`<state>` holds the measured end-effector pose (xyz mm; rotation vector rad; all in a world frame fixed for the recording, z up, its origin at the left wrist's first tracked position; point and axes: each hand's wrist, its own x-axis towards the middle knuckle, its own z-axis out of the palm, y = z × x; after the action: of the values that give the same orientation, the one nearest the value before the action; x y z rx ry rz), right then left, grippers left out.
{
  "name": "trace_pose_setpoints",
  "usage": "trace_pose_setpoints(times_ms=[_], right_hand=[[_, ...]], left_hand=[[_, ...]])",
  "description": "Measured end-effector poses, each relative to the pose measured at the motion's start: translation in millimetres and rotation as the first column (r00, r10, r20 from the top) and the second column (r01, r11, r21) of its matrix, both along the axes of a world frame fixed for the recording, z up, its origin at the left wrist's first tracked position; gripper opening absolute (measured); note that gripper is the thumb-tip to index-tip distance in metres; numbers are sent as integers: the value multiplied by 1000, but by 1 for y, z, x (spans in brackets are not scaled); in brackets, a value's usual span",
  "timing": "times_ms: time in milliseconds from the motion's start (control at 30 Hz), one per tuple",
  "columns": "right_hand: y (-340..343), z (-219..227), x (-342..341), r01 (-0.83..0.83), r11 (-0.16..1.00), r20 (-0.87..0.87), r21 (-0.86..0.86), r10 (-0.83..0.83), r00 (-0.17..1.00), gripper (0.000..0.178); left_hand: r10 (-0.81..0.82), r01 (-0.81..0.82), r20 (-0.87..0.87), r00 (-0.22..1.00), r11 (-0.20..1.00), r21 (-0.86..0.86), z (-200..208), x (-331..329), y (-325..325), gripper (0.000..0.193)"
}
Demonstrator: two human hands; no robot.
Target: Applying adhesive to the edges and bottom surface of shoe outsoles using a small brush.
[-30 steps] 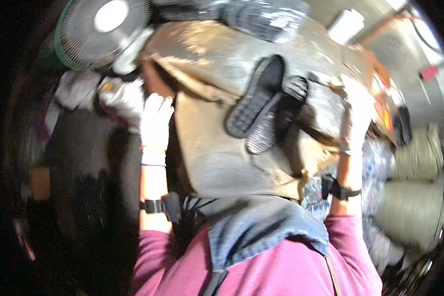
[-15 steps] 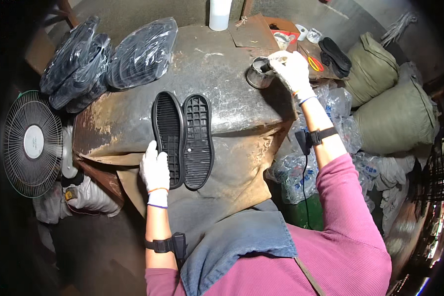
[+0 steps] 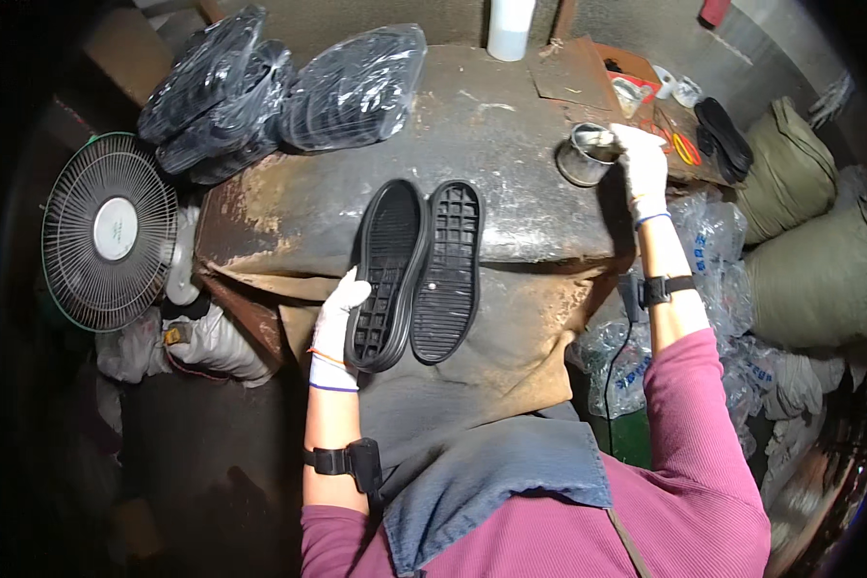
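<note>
Two black ribbed shoe soles lie side by side with their hollow, gridded faces up. My gloved left hand (image 3: 341, 313) is closed round the outer edge of the left shoe sole (image 3: 392, 270), its thumb over the rim. The right shoe sole (image 3: 448, 275) has a small pale dot near its middle and is touched by neither hand. At the right of the worktop, my gloved right hand (image 3: 643, 159) is closed at the mouth of a smeared metal can (image 3: 582, 169). What its fingers hold there is hidden.
Plastic-wrapped black bundles (image 3: 352, 91) lie at the back left, above a fan (image 3: 116, 231). A white bottle (image 3: 510, 29) stands at the back. Orange-handled scissors (image 3: 686, 148) and more dark soles (image 3: 722, 140) lie right of the can, near green sacks (image 3: 814, 279).
My view has shifted, so the scene sits further right. My left hand has taken hold of the left sole's edge, thumb over its rim. My right hand's fingers have moved over the can's mouth.
</note>
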<state>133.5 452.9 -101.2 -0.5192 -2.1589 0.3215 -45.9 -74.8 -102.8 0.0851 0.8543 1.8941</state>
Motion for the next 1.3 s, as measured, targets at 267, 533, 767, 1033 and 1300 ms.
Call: trace_pose_setpoints(times_ms=[267,533,767,1033,1300], right_hand=[[-67,49,13,-225,864,-450,-450,-2,893,26],[-177,42,-38,-844,166,-842,-510,106,530,24],[-193,53,-40,-300,954,-81,9,299,951,26],[-286,80,-12,-484,708,-260,-515,409,875,16],[-344,91,45,-417,171,-338,-893,357,871,39]], left_hand=[[-277,96,282,919,848,521,59,48,51,96],[-476,253,346,809,812,525,46,78,66,84],[-471,308,483,738,873,379,60,72,47,83],[-440,196,515,736,866,460,39,78,55,79],[-378,93,389,840,807,583,30,51,69,73]])
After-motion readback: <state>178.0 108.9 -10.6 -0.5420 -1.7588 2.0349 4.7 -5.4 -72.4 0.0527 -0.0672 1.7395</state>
